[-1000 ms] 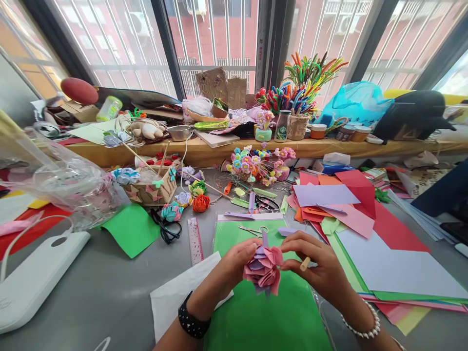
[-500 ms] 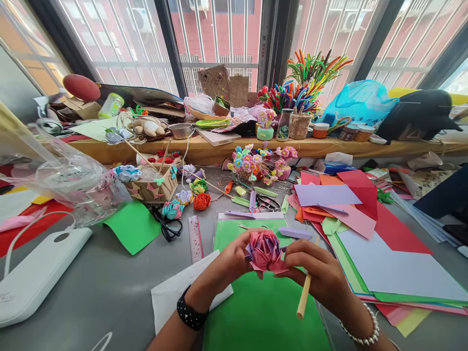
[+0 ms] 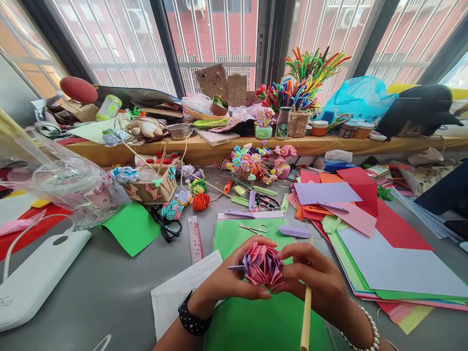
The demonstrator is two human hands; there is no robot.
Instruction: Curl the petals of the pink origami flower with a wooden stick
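Observation:
Between my two hands is a pink and purple folded paper flower (image 3: 262, 263), its layered petals facing up. My left hand (image 3: 228, 278) curls round its left side, thumb below and fingers behind; a thin purple paper point sticks out there. My right hand (image 3: 318, 273) is closed at the flower's right edge, fingertips on the petals. A pale yellow rolled stick (image 3: 306, 317) runs through that same hand, slanting down toward me. Beneath lies a green sheet in a clear sleeve (image 3: 256, 326). On its upper part rest small scissors (image 3: 254, 229) and a folded purple paper strip (image 3: 295, 232).
Stacked coloured paper (image 3: 405, 273) lies to the right. To the left are a white tissue (image 3: 166, 297), a pink ruler (image 3: 195, 239), a green sheet (image 3: 132, 229) and a white power bank (image 3: 44, 273). Several paper flowers and a cardboard box (image 3: 157, 187) stand farther back.
The flower has turned in my hands and moved slightly down, with the purple point now showing at left. The stick has swung more upright and lower. The small scissors are more exposed.

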